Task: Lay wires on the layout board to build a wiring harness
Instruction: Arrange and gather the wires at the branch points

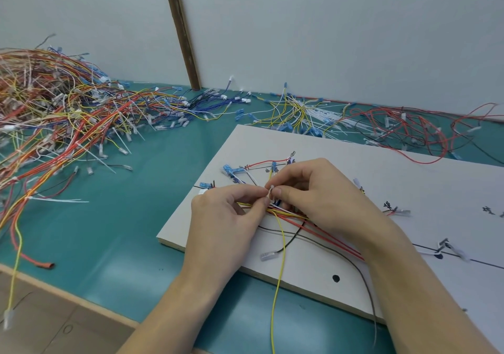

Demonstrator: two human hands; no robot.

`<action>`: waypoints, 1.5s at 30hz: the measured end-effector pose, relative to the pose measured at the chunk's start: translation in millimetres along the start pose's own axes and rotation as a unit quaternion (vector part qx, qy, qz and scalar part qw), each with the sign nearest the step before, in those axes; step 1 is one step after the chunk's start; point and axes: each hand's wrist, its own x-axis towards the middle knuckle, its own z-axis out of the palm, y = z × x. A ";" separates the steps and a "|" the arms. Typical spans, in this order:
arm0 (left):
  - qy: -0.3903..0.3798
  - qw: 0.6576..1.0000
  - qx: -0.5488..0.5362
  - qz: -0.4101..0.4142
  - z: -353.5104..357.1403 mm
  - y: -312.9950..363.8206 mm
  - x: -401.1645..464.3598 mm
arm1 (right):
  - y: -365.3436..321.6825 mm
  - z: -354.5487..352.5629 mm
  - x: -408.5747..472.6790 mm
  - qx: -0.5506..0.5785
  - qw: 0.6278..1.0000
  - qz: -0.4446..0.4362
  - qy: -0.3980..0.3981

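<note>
A white layout board [341, 146] with black lines and marks lies on the green table. A bundle of red, yellow, black and white wires [294, 218] runs across it. My left hand [226, 214] and my right hand [319, 192] meet over the bundle. Both pinch a small white cable tie [271, 193] looped round the wires. Blue connectors [228, 169] sit at the wire ends near the board's far left corner. A yellow wire [279, 277] hangs off the board's front edge.
A big heap of finished harnesses [54, 108] covers the table's left. Loose yellow and white wires [297, 113] and red wires [409, 127] lie behind the board. A wall with a wooden strip [181, 29] closes the back. The table's front edge [81, 303] is near left.
</note>
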 end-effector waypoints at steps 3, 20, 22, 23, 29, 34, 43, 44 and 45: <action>0.000 1.000 -0.004 0.004 -0.2 0.9 -0.4 | 1.1 0.1 0.8 -0.012 1.000 0.001 -0.004; 0.000 1.000 0.007 0.010 -0.6 4.7 -0.4 | 0.4 0.9 0.5 -0.004 1.000 0.005 0.000; 0.000 1.000 0.006 0.008 -0.4 4.9 -0.4 | 0.4 0.6 0.1 -0.005 1.000 0.008 -0.002; 0.000 1.000 0.006 0.007 -0.3 5.1 -0.5 | 0.2 0.1 -0.1 -0.007 1.000 0.008 -0.003; 0.000 1.000 0.001 -0.003 -0.1 4.2 0.0 | -1.5 -0.9 -2.1 -0.025 1.000 0.002 -0.011; -0.005 1.000 0.004 -0.008 -0.6 3.3 -0.4 | -1.5 0.1 -3.4 0.008 1.000 0.015 -0.009; -0.018 0.996 -0.054 -0.062 1.7 1.9 4.4 | -4.6 3.2 -1.6 0.041 0.999 0.021 0.006; -0.023 0.996 -0.058 -0.068 1.9 2.3 5.6 | -4.8 3.0 -1.6 0.041 0.999 0.021 0.007; -0.028 0.995 -0.059 -0.071 2.1 2.5 6.7 | -5.2 2.6 -1.5 0.041 0.999 0.021 0.010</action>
